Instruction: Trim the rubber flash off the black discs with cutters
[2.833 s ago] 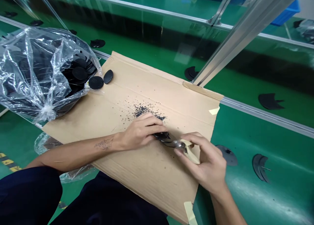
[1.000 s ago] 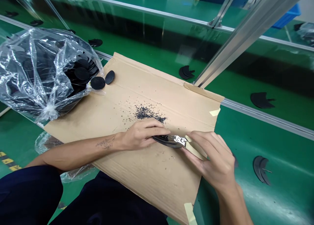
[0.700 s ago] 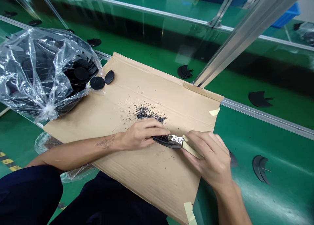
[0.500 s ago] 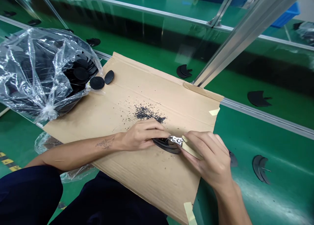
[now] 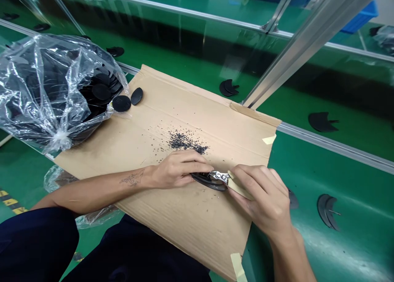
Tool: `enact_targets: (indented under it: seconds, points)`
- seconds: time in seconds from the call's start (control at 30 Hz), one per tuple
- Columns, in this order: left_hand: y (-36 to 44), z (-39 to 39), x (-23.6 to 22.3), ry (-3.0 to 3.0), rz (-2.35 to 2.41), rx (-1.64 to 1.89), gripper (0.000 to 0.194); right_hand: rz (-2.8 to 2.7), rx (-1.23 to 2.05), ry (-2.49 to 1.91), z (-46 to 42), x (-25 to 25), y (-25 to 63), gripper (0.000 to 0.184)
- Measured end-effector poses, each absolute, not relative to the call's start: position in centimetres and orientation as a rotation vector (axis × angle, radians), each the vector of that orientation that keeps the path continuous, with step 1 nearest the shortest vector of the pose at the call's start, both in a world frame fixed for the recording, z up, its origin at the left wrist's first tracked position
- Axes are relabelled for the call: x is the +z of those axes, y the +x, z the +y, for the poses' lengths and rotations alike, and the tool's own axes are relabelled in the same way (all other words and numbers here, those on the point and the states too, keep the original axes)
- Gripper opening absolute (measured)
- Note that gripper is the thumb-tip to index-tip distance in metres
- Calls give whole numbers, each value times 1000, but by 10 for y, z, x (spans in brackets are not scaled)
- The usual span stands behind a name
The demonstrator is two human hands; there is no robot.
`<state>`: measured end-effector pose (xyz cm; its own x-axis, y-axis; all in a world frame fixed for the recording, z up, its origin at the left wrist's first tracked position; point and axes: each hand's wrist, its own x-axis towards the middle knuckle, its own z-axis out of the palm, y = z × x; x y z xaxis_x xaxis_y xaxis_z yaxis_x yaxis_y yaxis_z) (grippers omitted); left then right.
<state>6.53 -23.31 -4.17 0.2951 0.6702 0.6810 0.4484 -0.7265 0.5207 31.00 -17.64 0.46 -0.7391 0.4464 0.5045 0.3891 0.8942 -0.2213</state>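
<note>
My left hand (image 5: 181, 169) pinches a curved black plastic part (image 5: 211, 182) above the cardboard sheet (image 5: 147, 210); its fingers cover the part's left end. Wrapped round the pale yellow handles of a pair of nippers (image 5: 220, 176) is my right hand (image 5: 261, 196). The metal jaws of the nippers reach in at the part's upper edge, beside my left fingertips. Exactly what lies between the jaws is too small to tell. Just beyond my left hand, a heap of small black plastic scraps (image 5: 184, 142) is scattered on the cardboard.
A clear plastic bag (image 5: 61, 85) full of black oval pieces stands at the left, with two loose oval pieces (image 5: 121, 104) beside it. A metal post (image 5: 295, 48) rises behind the cardboard. Several black parts (image 5: 323, 122) lie on the green surface (image 5: 363, 183) behind and right.
The black parts on the green surface behind the post have shifted slightly left. Both hands, the nippers and the held part stay almost in place, with the nippers' jaws slightly further left.
</note>
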Motion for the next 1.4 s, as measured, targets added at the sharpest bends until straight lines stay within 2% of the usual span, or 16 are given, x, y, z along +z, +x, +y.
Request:
enact_targets:
  seconds: [0.17,0.47,0.67,0.93,1.13,1.4]
  points:
    - [66,-234,-42,2344,1026,1416,22,-2504,135,-580,-176,5,310,8]
    - [69,-236,-44,2415,1035,1481,29,-2505,208,-558,-178,6,310,13]
    - [69,-235,-44,2426,1005,1458,26,-2524,172,-547,-179,4,312,8]
    - [67,-237,-43,2401,976,1346,29,-2443,311,-618,-174,-10,310,10]
    - [68,-238,-37,2301,1087,1354,35,-2580,147,-828,-169,-22,309,16]
    - [70,-237,-34,2265,1210,1037,26,-2554,-17,-814,-175,-19,306,21]
